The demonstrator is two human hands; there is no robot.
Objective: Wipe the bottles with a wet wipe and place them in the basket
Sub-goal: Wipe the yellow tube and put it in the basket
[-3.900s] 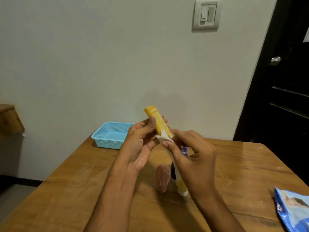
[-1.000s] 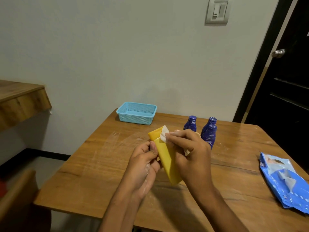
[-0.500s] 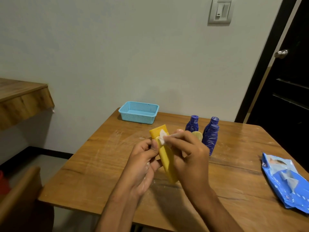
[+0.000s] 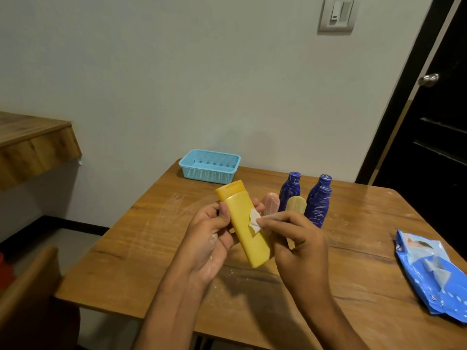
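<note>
my left hand (image 4: 212, 238) is curled round the smooth yellow plastic bottle (image 4: 243, 223), thumb on its near face and fingers wrapped behind, holding it tilted above the wooden table (image 4: 141, 251) with its flat, slightly darker cap toward the wall. my right hand (image 4: 295, 246) pinches a small crumpled white wet wipe (image 4: 254, 223) between thumb and fingertips and presses it against the bottle's front face, about halfway along its flattened oval body

behind my hands, standing on the table, i see a pale pink rounded bottle (image 4: 271, 203), a cream-yellow rounded bottle (image 4: 296, 205) and dark blue waisted bottles streaked with white marks, one on the left (image 4: 290, 192) and two close together on the right (image 4: 319, 203). the light blue rectangular plastic basket (image 4: 209, 166), its walls a fine mesh of holes, sits at the far left corner of the table near the wall, well apart from the bottles

the tabletop has a grainy brown finish with whitish smears and specks. a glossy blue soft pack of wipes (image 4: 434, 274) lies crinkled at the table's right edge
</note>
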